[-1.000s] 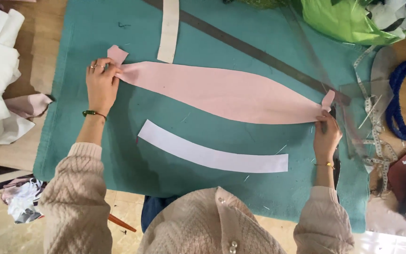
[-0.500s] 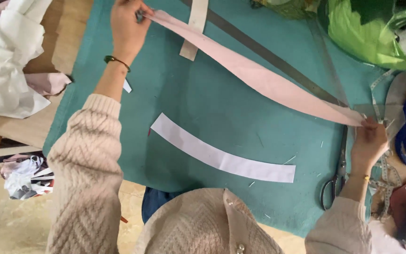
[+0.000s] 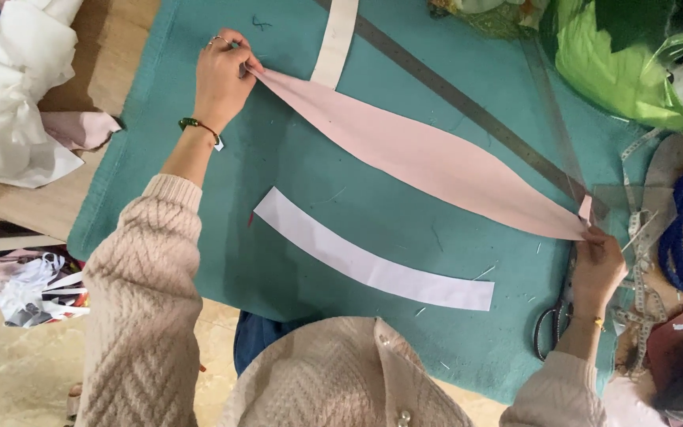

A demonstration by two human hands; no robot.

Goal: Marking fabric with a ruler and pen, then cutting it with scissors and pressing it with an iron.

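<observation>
Left hand [image 3: 219,75] pinches one tip of pink fabric strip [image 3: 428,158]; right hand [image 3: 598,265] pinches the other tip. Strip is leaf-shaped, wide in the middle, stretched diagonally over teal mat [image 3: 357,213]. White curved paper pattern [image 3: 369,265] lies below it; green plastic bag [image 3: 622,67] sits top right; scissors [image 3: 553,320] lie beside right hand.

open teal mat [image 3: 199,198] mid-left; scissors [image 3: 553,320], measuring tape [image 3: 643,300] crowd right edge.
</observation>
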